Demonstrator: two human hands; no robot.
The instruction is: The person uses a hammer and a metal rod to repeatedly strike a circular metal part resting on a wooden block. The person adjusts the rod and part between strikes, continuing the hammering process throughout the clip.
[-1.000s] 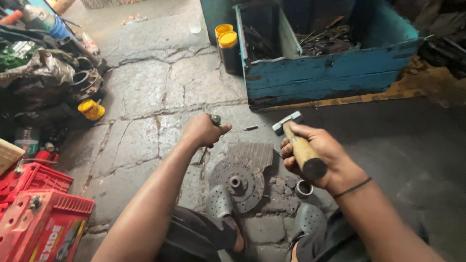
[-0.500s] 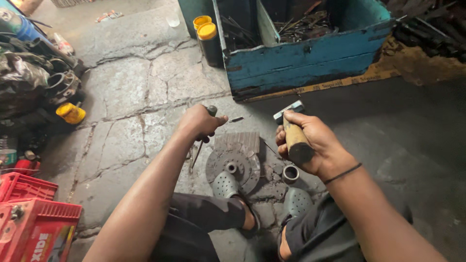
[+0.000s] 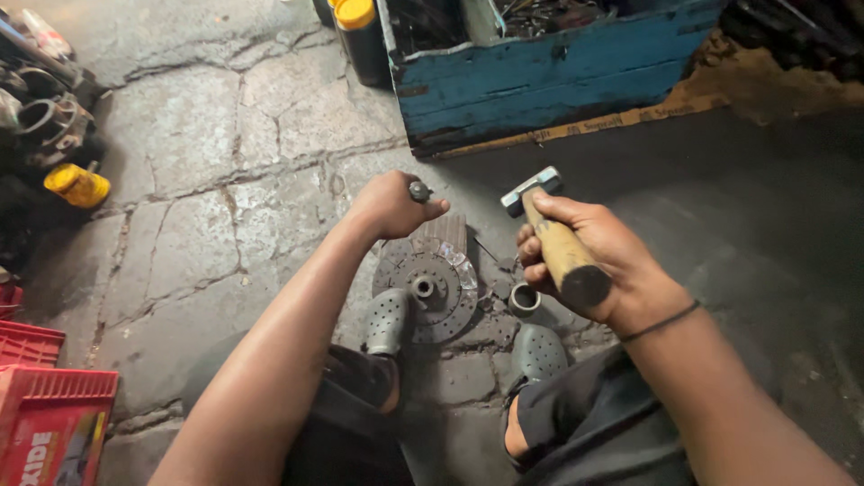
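Observation:
My left hand (image 3: pixel 389 205) is closed round a metal punch (image 3: pixel 419 191), held upright over the far edge of a round clutch disc (image 3: pixel 434 281) lying on the stone floor. My right hand (image 3: pixel 589 256) grips a hammer (image 3: pixel 551 236) by its wooden handle, the steel head raised to the right of the punch and apart from it. A small metal ring (image 3: pixel 524 299) lies on the floor just right of the disc. My two feet in grey clogs (image 3: pixel 388 320) rest against the disc's near edge.
A worn blue wooden crate (image 3: pixel 549 67) of metal parts stands at the back. Dark bottles with yellow caps (image 3: pixel 358 31) are beside it. A yellow can (image 3: pixel 77 185) and scrap parts lie far left. Red boxes (image 3: pixel 47 409) sit at the bottom left.
The view has shifted closer over the disc. Both hands keep their grips, and the hammer stays raised to the right of the punch.

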